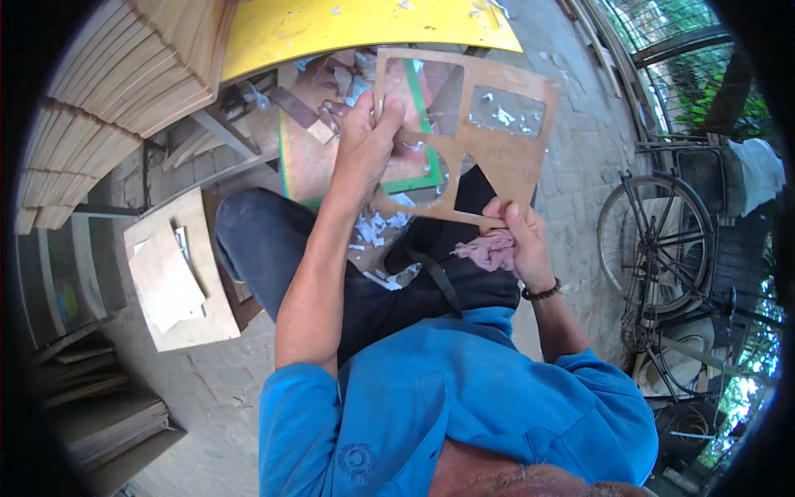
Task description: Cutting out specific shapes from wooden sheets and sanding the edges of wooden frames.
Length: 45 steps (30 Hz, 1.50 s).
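I hold a thin brown board (pixel 501 153) tilted over my lap; it has four openings: two roughly rectangular ones across the far half, a rounded one near left and a triangle near right. My left hand (pixel 370 141) grips the board's left edge, thumb on top; my right hand (pixel 527 238) pinches its near right corner, with a crumpled pink cloth (pixel 489 250) bunched against the palm, just below that corner. Steadiness, I judge, comes from keeping both grips on the solid rim and sparing the slim bars between openings, which could flex. Beyond the board's far edge is a yellow sheet (pixel 373 29); how wide the gap is, I cannot tell. My dark-trousered legs (pixel 269 232) lie below its near edge, limiting downward swing. To its right, paved floor (pixel 571 178) stretches towards a bicycle (pixel 654 243), well apart, giving more sideways room.
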Available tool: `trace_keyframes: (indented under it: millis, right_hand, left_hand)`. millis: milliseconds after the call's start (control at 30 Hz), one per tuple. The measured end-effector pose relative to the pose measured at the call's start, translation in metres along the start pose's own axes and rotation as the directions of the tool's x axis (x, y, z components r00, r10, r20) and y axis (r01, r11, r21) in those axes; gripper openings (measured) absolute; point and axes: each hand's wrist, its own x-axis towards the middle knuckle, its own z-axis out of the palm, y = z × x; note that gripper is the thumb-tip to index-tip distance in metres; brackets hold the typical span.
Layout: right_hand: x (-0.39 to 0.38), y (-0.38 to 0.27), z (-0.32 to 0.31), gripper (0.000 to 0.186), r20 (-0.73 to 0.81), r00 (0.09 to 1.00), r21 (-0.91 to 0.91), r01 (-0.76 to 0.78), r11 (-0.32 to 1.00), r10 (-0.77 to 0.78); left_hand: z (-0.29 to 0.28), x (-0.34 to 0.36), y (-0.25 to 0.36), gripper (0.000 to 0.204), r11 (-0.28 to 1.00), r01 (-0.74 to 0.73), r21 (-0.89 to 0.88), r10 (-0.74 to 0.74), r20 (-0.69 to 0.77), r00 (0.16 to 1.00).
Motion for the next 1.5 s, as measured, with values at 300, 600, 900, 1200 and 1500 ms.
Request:
trace_keyframes:
  millis: [300, 600, 900, 1200, 1500]
  right_hand:
    - [0.008, -0.015, -0.020, 0.032, -0.036, 0.989, 0.039, -0.145, 0.989, 0.146]
    - [0.014, -0.031, -0.016, 0.026, 0.085, 0.984, 0.072, -0.165, 0.984, 0.158]
    - [0.043, -0.038, 0.004, 0.012, -0.023, 0.988, 0.186, -0.144, 0.972, 0.151]
    - [0.187, -0.112, 0.106, 0.018, 0.214, 0.759, -0.594, 0.601, 0.535, -0.615]
    - [0.287, -0.091, 0.163, 0.021, 0.722, 0.611, -0.634, 0.772, 0.043, -0.325]
  left_hand:
    - [0.008, -0.019, 0.027, 0.025, 0.956, 0.257, -0.139, -0.225, 0.211, 0.951]
    - [0.003, -0.016, 0.030, 0.026, 0.942, 0.028, -0.335, -0.092, -0.177, 0.980]
    - [-0.005, -0.001, 0.014, 0.042, 0.879, -0.168, -0.447, 0.048, -0.267, 0.962]
    - [0.009, 0.025, -0.019, 0.037, 0.846, -0.147, -0.512, -0.076, -0.389, 0.918]
    - [0.012, 0.031, -0.002, 0.035, 0.859, 0.069, -0.508, -0.204, -0.215, 0.955]
